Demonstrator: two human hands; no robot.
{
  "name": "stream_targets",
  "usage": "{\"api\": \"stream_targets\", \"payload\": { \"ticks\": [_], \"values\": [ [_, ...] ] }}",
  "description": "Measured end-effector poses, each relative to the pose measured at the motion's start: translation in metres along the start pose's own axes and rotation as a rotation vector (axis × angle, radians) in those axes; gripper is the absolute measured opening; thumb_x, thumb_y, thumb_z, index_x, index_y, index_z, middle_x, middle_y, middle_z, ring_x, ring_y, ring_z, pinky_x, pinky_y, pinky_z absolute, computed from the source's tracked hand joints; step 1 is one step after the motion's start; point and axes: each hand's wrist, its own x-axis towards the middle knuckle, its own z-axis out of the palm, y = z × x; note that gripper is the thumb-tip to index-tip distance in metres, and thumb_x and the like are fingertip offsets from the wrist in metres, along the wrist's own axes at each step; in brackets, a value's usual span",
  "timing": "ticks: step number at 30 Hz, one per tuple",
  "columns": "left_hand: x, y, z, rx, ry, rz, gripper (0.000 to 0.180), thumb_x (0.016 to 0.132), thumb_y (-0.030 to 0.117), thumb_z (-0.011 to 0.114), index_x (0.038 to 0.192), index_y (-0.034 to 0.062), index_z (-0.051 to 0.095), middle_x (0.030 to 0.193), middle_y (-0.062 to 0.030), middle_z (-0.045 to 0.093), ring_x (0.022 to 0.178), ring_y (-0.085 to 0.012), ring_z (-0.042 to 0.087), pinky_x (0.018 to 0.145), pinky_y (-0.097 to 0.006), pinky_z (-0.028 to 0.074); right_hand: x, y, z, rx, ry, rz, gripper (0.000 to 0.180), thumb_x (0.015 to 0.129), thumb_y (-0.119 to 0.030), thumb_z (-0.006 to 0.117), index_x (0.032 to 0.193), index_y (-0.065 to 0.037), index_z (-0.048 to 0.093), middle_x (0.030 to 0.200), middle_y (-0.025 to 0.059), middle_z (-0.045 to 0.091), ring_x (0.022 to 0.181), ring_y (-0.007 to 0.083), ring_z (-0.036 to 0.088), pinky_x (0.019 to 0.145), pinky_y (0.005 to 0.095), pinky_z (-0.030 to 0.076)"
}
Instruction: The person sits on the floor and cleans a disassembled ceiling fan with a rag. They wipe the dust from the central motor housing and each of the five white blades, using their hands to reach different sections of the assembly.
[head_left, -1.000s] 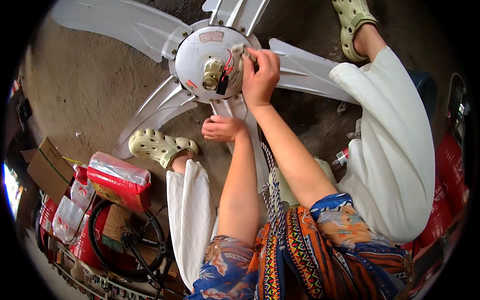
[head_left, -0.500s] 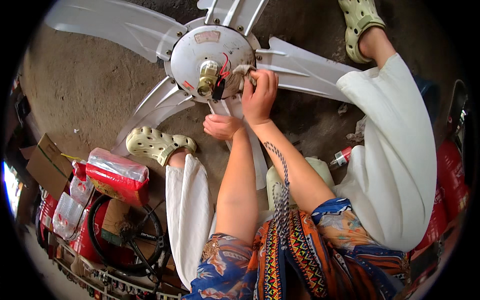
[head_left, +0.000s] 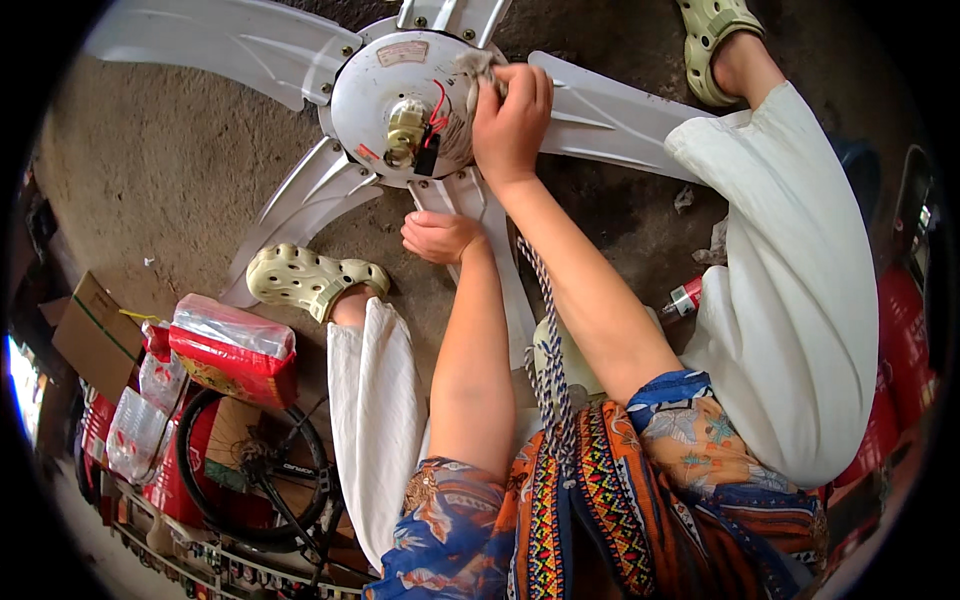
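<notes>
Here the right hand [head_left: 512, 115] has its grip closed on a rag [head_left: 472, 68] against the fan motor [head_left: 395, 100], left hand [head_left: 438, 235] curled empty.

Red bag [head_left: 232, 350], cardboard box [head_left: 95, 335], perhaps a bicycle wheel [head_left: 250, 465].

Floor: bare, rough grey-brown concrete [head_left: 170, 180], dusty and stained, with small scraps of litter scattered on it.
Light: daylight, bright and even over the floor; a glare shows at the far left edge.
Left side: a brown cardboard box [head_left: 92, 335] lies flat near the edge, just beside a red plastic-wrapped packet [head_left: 232, 350].
Lower left: a black bicycle wheel [head_left: 250, 465] rests against red crates with clear plastic bags [head_left: 135, 430] piled on them.
Right side: red containers [head_left: 895, 370] stand along the rim, partly hidden.
Walls, windows: cannot tell; none shows clearly.
</notes>
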Motion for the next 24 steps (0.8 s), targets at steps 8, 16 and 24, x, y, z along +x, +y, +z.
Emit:
{"api": "stream_targets", "payload": {
  "ticks": [8,16,24],
  "values": [
    [-0.001,-0.002,0.001,-0.024,-0.03,-0.041,0.036,0.097,0.023,0.037,0.075,-0.0031,0.048,0.078,-0.023,0.051,0.077,-0.043,0.045,0.073,-0.05,0.035,-0.06,0.001,-0.019,-0.025,-0.087,0.007,0.025,0.076,-0.006,0.068,0.093,-0.005,0.05,0.096,0.0141,0.053,0.091,0.0366,0.051,0.083,0.0458,0.041],
    [0.001,0.0,0.0,-0.011,-0.016,-0.042,0.037,0.098,0.024,0.036,0.076,-0.0032,0.048,0.079,-0.0232,0.052,0.078,-0.043,0.046,0.074,-0.05,0.036,0.03,0.001,0.004,0.084,-0.069,0.018,0.015,0.081,-0.009,0.066,0.087,-0.004,0.054,0.091,0.0152,0.056,0.089,0.0361,0.053,0.08,0.0449,0.043],
    [-0.001,-0.003,-0.001,-0.024,0.014,-0.047,0.039,0.1,0.025,0.039,0.075,-0.0027,0.051,0.077,-0.0254,0.053,0.078,-0.0447,0.048,0.073,-0.051,0.036,0.021,-0.003,-0.051,0.306,0.156,0.419,0.019,0.093,-0.018,0.063,0.098,0.0,0.056,0.088,0.0098,0.058,0.08,0.0234,0.057,0.074,0.0355,0.047]
  ]
}}
